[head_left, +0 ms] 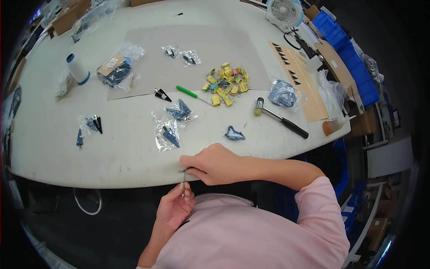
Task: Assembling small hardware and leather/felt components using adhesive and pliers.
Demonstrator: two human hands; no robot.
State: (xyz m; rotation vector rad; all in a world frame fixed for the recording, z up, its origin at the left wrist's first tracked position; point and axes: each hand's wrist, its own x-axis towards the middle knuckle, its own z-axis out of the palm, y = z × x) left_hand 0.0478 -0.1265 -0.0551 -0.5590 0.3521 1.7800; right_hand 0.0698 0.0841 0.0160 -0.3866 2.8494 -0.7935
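At the table's front edge my right hand (215, 164) is closed, pinching a small dark thin piece (185, 170) between thumb and forefinger. Just below it, my left hand (175, 205) grips a slim metal piece (183, 192) upright in its fingertips. The two pieces meet or nearly meet; their exact kind is too small to make out. Beyond my hands lie a clear bag (166, 137) with a dark blue pointed part, another bagged blue part (180, 110), and a small blue-edged piece (234, 133).
A rubber-and-yellow-faced hammer (286, 122) lies right, beside a bagged blue bundle (282, 93). Further in are a heap of yellow tagged pieces (227, 84), a green-handled tool (187, 92) and black pointed parts (162, 94). A thread spool (78, 70) stands left; a fan (285, 12) stands far right.
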